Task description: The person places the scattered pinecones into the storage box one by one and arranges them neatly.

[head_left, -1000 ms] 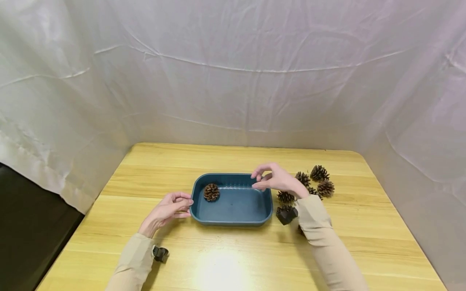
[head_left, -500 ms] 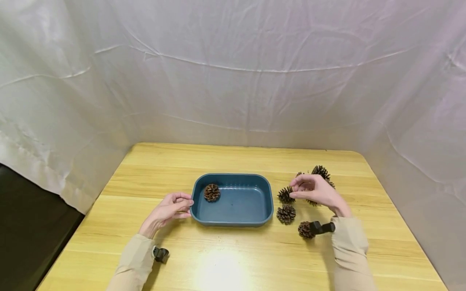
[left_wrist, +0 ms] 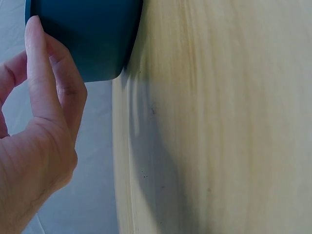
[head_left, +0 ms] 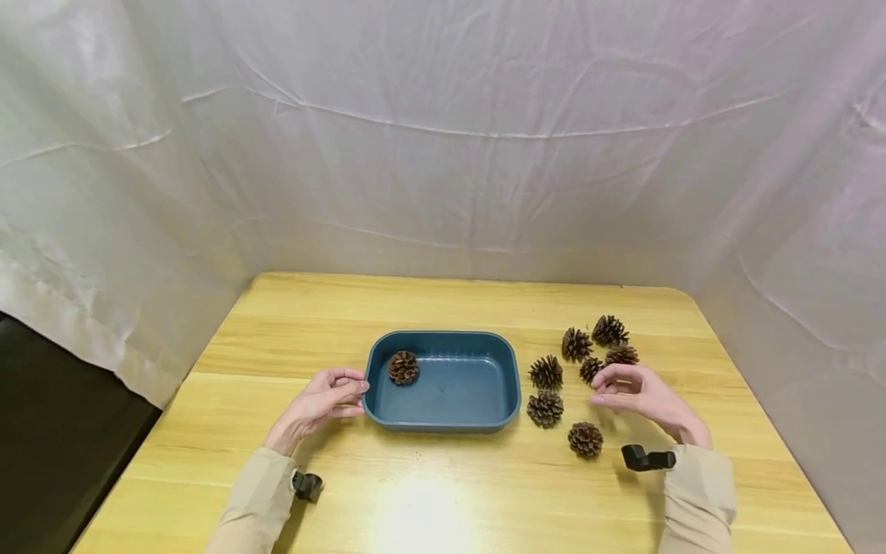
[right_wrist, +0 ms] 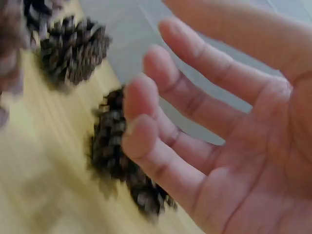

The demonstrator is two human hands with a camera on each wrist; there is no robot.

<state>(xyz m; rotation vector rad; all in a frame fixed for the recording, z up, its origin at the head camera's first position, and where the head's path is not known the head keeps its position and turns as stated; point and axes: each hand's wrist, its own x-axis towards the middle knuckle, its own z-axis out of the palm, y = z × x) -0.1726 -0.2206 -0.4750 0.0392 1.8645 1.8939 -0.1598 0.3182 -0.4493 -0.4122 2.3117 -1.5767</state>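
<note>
A person sits at a pale wooden tabletop point(head_left: 443, 477) with white sheeting hung behind and to both sides. Near the middle of it stands one dark blue rectangular tray point(head_left: 484, 419). One pine cone point(head_left: 403, 367) lies inside the tray, in its far left corner.

The left hand point(head_left: 320, 400) rests on the tabletop against the tray's left end, its fingers point(left_wrist: 46, 73) loosely bent and touching the outer wall; it grips nothing.

To the right of the tray, six more pine cones lie loose on the wood, making seven in all. Two sit just beside the tray's right end, one point(head_left: 546, 372) behind the other point(head_left: 545, 408). One point(head_left: 585, 438) lies nearer the person. Three form a cluster farther back: one point(head_left: 576, 343), one point(head_left: 609, 330), and a small one point(head_left: 591, 368).

The right hand point(head_left: 640, 396) hovers just right of this group, near the small cone, its fingers point(right_wrist: 161, 122) spread loosely apart and holding nothing. The wrist view there is blurred.
</note>
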